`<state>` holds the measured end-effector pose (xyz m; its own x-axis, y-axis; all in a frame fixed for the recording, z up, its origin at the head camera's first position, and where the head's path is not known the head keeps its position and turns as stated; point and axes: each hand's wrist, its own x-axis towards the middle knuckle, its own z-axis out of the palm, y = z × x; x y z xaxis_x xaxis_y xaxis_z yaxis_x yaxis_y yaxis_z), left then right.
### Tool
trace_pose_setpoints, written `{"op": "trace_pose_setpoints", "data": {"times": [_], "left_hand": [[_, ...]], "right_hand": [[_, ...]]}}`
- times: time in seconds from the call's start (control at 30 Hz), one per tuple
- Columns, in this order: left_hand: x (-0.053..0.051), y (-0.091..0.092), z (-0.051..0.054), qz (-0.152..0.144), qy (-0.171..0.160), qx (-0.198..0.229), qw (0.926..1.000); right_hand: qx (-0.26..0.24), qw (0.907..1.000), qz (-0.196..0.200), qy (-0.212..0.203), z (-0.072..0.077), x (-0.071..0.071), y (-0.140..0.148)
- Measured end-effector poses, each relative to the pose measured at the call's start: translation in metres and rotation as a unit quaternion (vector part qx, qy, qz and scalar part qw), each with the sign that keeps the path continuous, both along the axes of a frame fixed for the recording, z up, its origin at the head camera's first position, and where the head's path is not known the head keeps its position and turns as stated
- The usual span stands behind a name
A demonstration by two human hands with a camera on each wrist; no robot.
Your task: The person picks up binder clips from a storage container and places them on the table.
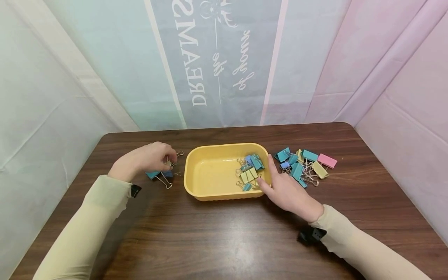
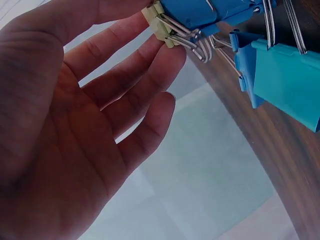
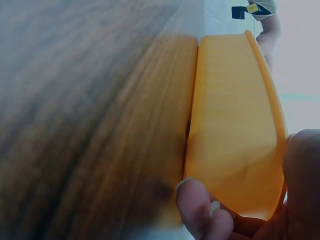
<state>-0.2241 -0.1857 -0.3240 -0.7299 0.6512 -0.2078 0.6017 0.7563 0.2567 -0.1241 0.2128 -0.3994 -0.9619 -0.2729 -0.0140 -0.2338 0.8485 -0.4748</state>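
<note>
At the left of the head view, my left hand [image 1: 152, 157] bends over a small group of binder clips. Its thumb and fingertips pinch a small yellow binder clip [image 2: 161, 25], close against a blue binder clip [image 2: 195, 12]. A teal binder clip [image 2: 287, 82] lies beside them. My right hand [image 1: 285, 190] grips the right end of a yellow plastic tray [image 1: 210, 197], thumb over the rim and fingers along the outer wall. Inside the tray's right side lie several binder clips, among them a yellow binder clip [image 1: 248, 175] and a teal binder clip [image 1: 257, 162].
Right of the tray, a loose pile holds several binder clips, including a pink binder clip [image 1: 327, 160] and a teal binder clip [image 1: 296, 171]. Everything stands on a dark wooden table [image 1: 217, 241]. A printed cloth [image 1: 224, 77] hangs behind the table's far edge.
</note>
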Motion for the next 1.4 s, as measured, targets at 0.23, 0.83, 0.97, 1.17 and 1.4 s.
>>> {"op": "trace_pose_setpoints", "data": {"times": [0.23, 0.83, 0.97, 1.17, 1.4], "left_hand": [[-0.002, 0.000, 0.006, 0.019, 0.010, 0.004, 0.9998], [-0.016, 0.102, 0.031, -0.098, 0.018, 0.054, 0.9936], [-0.017, 0.134, 0.028, -0.121, 0.007, 0.051, 0.9914], [-0.016, 0.168, 0.016, -0.141, -0.006, 0.055, 0.9884], [-0.014, 0.193, -0.002, -0.166, -0.007, 0.008, 0.9860]], "right_hand": [[0.000, 1.0000, 0.001, 0.003, -0.001, 0.000, 0.000], [-0.006, 0.9999, 0.000, -0.013, 0.005, -0.001, -0.001], [-0.007, 0.9998, -0.003, -0.020, 0.007, -0.001, -0.001], [-0.007, 0.9994, -0.001, -0.035, 0.009, -0.002, -0.002], [-0.007, 0.9997, 0.000, -0.025, 0.010, -0.003, -0.001]]}}
